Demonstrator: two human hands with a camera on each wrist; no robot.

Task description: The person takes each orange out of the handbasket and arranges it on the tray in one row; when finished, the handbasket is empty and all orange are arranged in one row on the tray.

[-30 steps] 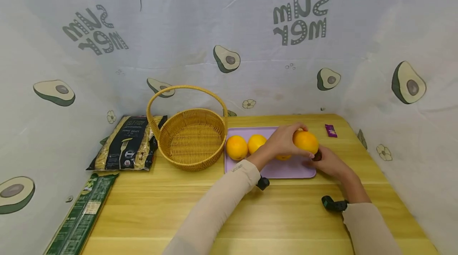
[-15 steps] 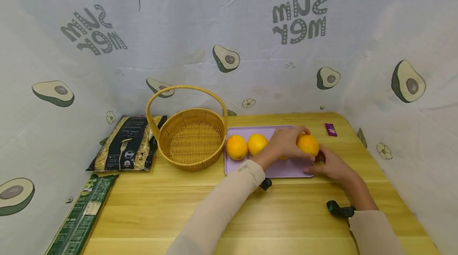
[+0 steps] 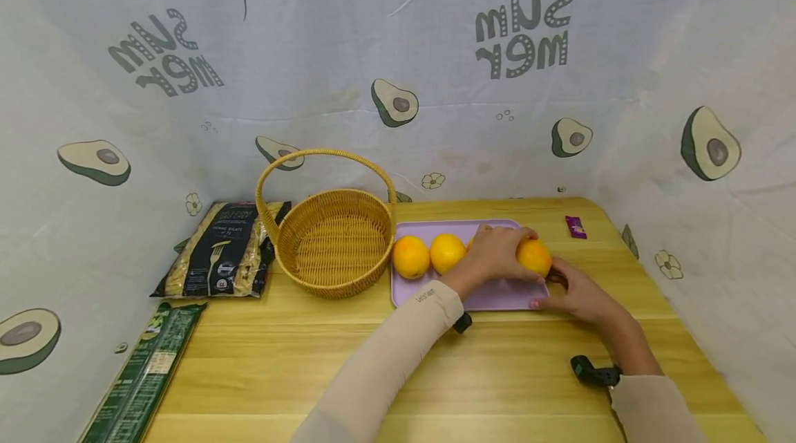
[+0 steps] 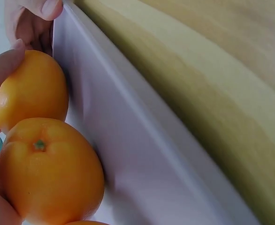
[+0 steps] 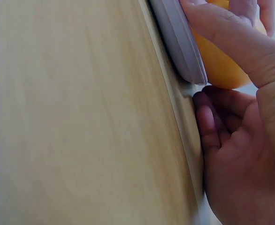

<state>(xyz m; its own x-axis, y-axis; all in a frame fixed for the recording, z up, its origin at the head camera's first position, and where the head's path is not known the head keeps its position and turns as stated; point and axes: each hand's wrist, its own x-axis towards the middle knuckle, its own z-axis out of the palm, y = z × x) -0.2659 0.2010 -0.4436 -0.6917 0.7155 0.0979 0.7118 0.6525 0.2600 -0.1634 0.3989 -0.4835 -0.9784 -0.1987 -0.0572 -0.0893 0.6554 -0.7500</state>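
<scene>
Oranges sit in a row on a lilac tray (image 3: 429, 227). The left hand (image 3: 494, 253) holds the rightmost orange (image 3: 533, 258) between thumb and fingers, low over the tray's right end. In the left wrist view that orange (image 4: 32, 89) touches a nearer orange (image 4: 50, 173). Two more oranges stand to the left, the leftmost (image 3: 411, 257) and its neighbour (image 3: 447, 253); the left hand mostly hides another. At the tray's right end, the right hand (image 3: 575, 294) grips the rim, its thumb at the front corner and its fingers curled by the side, partly hidden.
A wicker basket (image 3: 292, 276) with a tall handle stands left of the tray. Beyond it lie a penne bag (image 3: 226, 249) and a long green packet (image 3: 146, 367). A small purple wrapper (image 3: 575, 227) lies at the back right. Patterned cloth (image 3: 311, 70) encloses the wooden table (image 3: 280, 360).
The left hand has lowered slightly with the rightmost orange. The right hand has drawn a little to the right and nearer, with its thumb now at the tray's front corner.
</scene>
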